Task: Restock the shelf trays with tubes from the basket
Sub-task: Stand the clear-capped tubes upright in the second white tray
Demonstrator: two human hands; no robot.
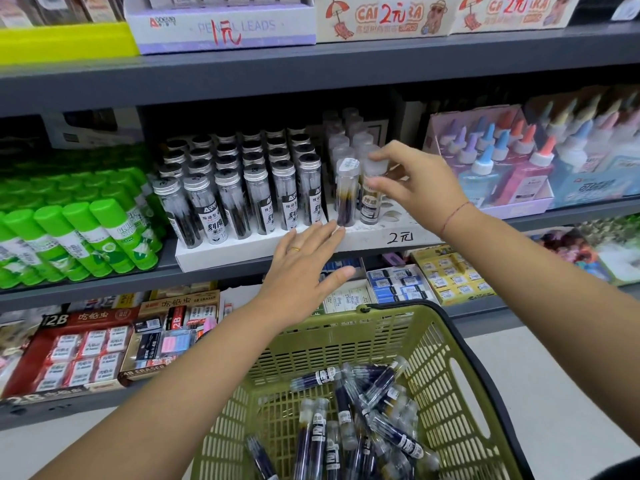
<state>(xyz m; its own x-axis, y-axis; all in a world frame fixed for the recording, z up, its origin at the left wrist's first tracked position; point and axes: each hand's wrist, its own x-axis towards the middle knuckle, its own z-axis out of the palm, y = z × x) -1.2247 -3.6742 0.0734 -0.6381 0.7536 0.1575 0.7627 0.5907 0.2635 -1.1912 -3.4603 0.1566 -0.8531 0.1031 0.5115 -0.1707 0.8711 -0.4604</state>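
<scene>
A white shelf tray [381, 233] with round holes stands on the middle shelf, marked with a handwritten price. My right hand [415, 181] pinches the cap of a clear tube [370, 199] that stands upright in a front hole, beside another clear tube [347, 192] with dark refills. My left hand [304, 268] is flat and empty, its fingertips on the tray's front edge. The green basket [446, 368] sits below, holding several clear tubes [360, 417] with dark contents. To the left, a tray [228, 254] is packed with several silver-capped tubes [239, 188].
Green glue sticks [79, 233] fill the shelf at the left. Glue bottles with coloured tips [502, 157] stand at the right. Boxes of erasers [86, 351] and small packs [450, 275] lie on the shelf below. Cardboard display boxes [384, 15] sit on the shelf above.
</scene>
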